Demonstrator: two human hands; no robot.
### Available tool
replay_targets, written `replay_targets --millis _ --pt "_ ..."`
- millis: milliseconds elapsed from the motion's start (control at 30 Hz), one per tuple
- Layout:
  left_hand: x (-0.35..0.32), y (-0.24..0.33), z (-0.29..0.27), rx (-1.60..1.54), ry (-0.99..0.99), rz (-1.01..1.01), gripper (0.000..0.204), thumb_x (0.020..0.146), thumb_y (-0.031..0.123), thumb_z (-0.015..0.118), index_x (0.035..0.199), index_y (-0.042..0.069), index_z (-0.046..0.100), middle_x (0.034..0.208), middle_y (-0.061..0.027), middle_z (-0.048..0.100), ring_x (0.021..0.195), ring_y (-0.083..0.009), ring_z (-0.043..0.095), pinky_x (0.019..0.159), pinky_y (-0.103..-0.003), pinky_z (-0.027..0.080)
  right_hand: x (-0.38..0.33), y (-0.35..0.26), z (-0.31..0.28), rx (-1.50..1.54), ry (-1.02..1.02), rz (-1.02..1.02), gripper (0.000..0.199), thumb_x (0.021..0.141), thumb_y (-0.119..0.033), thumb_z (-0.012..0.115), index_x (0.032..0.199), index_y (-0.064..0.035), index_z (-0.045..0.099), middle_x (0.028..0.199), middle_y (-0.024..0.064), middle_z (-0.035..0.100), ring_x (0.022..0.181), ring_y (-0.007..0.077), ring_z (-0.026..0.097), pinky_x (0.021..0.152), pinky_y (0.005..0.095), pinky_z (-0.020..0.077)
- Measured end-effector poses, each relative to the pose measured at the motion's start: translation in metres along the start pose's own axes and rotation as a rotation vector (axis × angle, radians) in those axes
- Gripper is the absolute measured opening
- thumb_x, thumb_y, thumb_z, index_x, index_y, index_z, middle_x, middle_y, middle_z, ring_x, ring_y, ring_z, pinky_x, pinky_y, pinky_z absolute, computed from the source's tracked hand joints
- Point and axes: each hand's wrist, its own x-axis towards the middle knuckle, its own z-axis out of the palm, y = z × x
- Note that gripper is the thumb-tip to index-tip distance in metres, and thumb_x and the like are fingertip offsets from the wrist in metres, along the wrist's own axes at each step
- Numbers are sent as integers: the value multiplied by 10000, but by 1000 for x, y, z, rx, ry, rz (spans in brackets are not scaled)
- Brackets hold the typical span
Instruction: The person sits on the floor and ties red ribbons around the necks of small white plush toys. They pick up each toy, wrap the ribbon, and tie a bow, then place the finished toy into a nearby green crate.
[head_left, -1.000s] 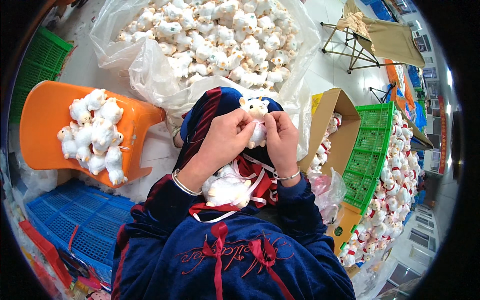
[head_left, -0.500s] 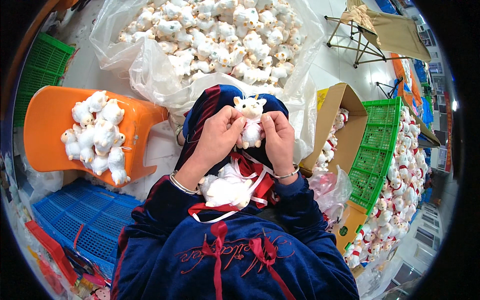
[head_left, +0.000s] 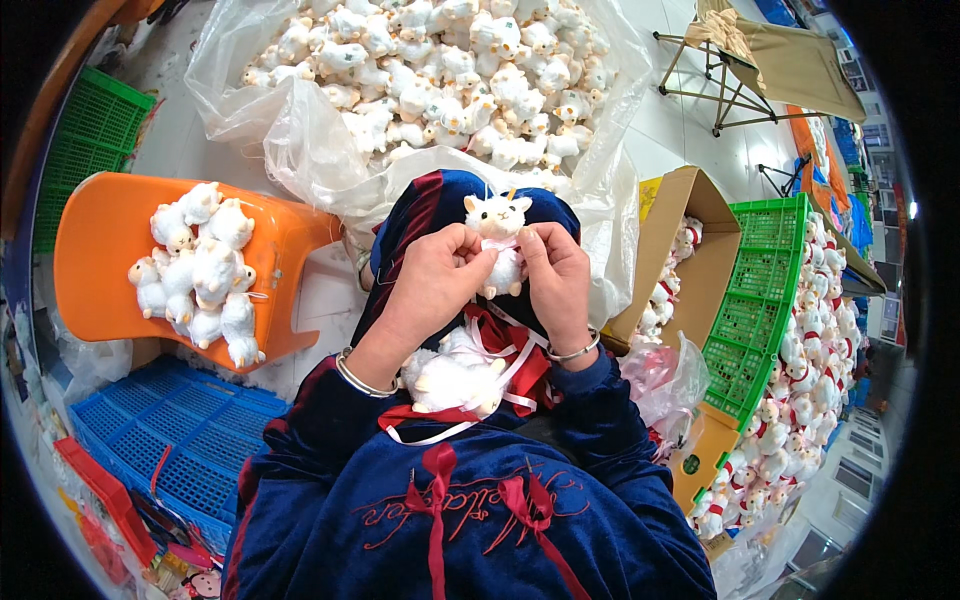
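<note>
A small white plush toy (head_left: 498, 213) with horns and dark eyes is held upright above my lap, facing me. My left hand (head_left: 437, 275) is closed in a pinch at one side of its neck. On the other side my right hand (head_left: 557, 285) pinches at the same height. Between the thumbs a pale pink ribbon (head_left: 500, 243) crosses the toy's neck; its ends are hidden by my fingers. Below, more white plush toys (head_left: 452, 383) lie on my lap beside red and pale pink ribbons (head_left: 522, 375).
Ahead lies a large clear plastic bag (head_left: 300, 130) of white plush toys. Several more sit on an orange stool (head_left: 95, 265) at left, near a blue crate (head_left: 180, 430). At right stand a cardboard box (head_left: 715, 255), a green crate (head_left: 750, 300) and red-ribboned toys (head_left: 780, 430).
My left thumb and fingers have shifted slightly at the toy's neck, across the ribbon. The toy stays in nearly the same place, and both hands still hold it.
</note>
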Motion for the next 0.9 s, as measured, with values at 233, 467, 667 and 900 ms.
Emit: replay_targets --millis 233,467,667,900 --pt "-2 7 -12 -398 -233 -305 179 969 191 699 923 18 694 702 -1 660 580 -59 609 553 -189 495 -5 3 6 -85 67 -75 210 1027 -184 634 940 8 641 763 -19 615 672 41 515 582 230 441" --pt "0 0 -12 -454 -156 -279 180 965 197 707 947 18 697 712 -15 677 594 -62 632 565 -184 507 5 -1 -9 153 -143 66 123 1002 -85 612 1036 21 664 864 -12 650 762 49 578 681 210 479" --pt "2 -6 -10 -445 -149 -272 177 969 191 703 973 14 694 756 -17 689 620 -57 644 588 -188 529 9 1 -15 95 -196 106 149 986 -87 642 1076 27 679 895 -9 671 783 48 603 699 206 495" --pt "2 -5 -11 -419 -179 -250 181 973 180 692 1021 6 699 818 -23 705 642 -48 640 611 -182 532 12 2 -15 100 -196 102 160 994 -124 663 1056 20 697 866 -13 680 755 46 606 680 205 495"
